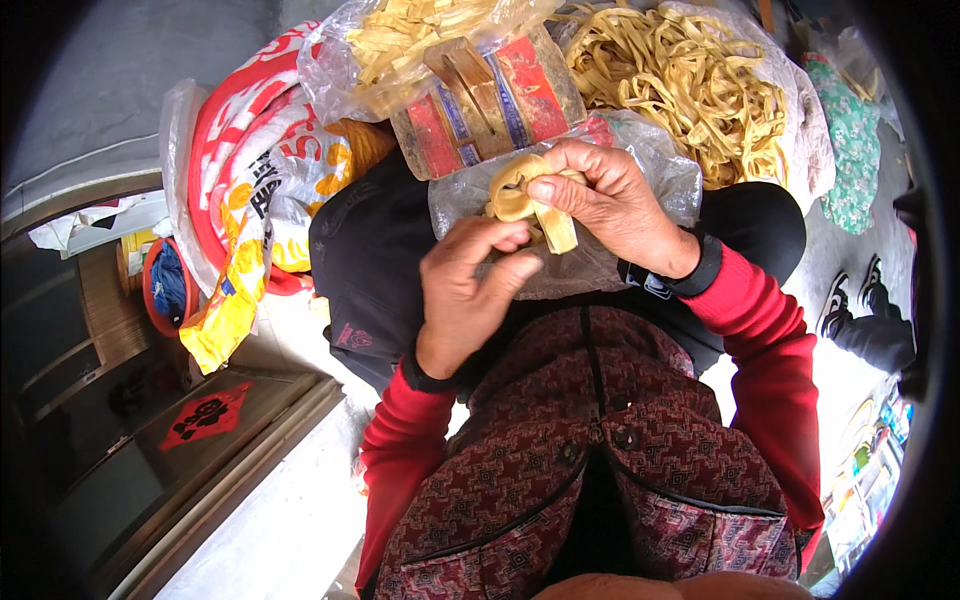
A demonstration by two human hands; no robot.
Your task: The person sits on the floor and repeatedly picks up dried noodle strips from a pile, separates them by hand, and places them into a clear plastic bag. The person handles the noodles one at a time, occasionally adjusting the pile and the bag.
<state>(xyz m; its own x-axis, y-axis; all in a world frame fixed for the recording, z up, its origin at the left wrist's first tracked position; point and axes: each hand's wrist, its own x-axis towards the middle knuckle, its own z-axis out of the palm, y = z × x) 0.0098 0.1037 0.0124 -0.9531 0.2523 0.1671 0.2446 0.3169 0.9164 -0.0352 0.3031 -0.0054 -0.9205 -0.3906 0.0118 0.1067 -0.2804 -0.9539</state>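
Note:
My right hand (611, 202) pinches a pale yellow flat strip (556, 229), which looks like a plant-fibre band, between thumb and fingers. The strip is curled into a loop (511, 193), with one flat tail hanging below the thumb. Just below and to the left of the loop is my left hand (469, 292), its thumb and fingers apart with nothing seen between them. Behind the left fingertips, part of the strip is hidden. Beneath both hands, a clear plastic sheet (592, 274) lies across the lap.
Beyond the lap rests a worn wooden board (556, 82) with a slotted wooden block (469, 94). A plastic bag (330, 79) holds short strips; long strips (675, 90) heap on cloth at right. A printed sack (247, 172) stands left. Another person's shoes (832, 304) show at far right.

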